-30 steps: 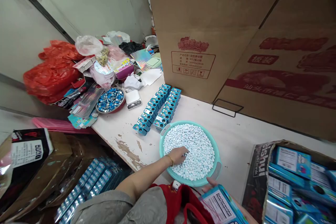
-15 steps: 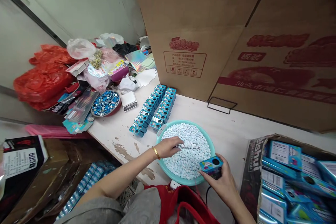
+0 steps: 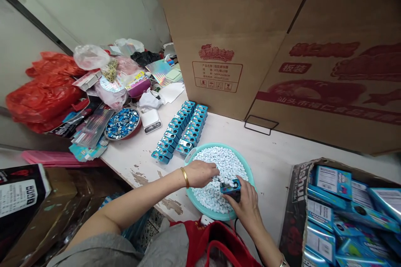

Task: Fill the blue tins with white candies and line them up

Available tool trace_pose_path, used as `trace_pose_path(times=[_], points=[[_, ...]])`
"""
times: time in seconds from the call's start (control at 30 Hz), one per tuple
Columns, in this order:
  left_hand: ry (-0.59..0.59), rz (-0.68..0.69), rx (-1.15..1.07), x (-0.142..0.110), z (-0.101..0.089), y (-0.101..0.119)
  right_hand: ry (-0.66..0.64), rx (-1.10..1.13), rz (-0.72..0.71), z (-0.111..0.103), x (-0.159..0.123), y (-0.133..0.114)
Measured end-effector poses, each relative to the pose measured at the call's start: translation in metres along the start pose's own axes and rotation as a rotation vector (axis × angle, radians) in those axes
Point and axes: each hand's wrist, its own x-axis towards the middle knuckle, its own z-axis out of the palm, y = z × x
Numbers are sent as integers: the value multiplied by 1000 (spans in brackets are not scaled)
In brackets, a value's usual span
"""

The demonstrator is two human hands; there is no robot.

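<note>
A teal basin (image 3: 191,155) full of small pale blue-white tablets (image 3: 224,162) sits on the white table. My left hand (image 3: 200,173), with a gold bangle at the wrist, is closed over a pinch of tablets above the basin. My right hand (image 3: 246,204) grips a small blue box (image 3: 230,186) over the basin, right beside the left fingertips. Two rows of small blue boxes (image 3: 181,130) stand just beyond the basin.
Big cardboard cartons (image 3: 275,46) wall the table's far side. A carton of blue packets (image 3: 344,212) stands at the right. At the left lie a bowl of blue pieces (image 3: 122,122), a small white scale (image 3: 151,120), red bags (image 3: 40,91) and clutter.
My right hand brought the small blue box from the near rim up over the tablets to my left hand. My left hand rose from the pile with tablets pinched.
</note>
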Motion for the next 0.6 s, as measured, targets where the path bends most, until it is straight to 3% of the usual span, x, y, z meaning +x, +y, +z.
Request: trace_pose_path(times=[0.23,0.47,0.53,0.6], points=[[13,6,37,1,6,1,-32,32,-28,5,2,0],[100,-31,156,0,-10,35,-109,181,-4,-1,15,-9],[81,-39,143,-1,-13,30,-102,220,29,-4,16,-7],[85,-80,113,2,-6,12,-86,258,66,-8,15,-4]])
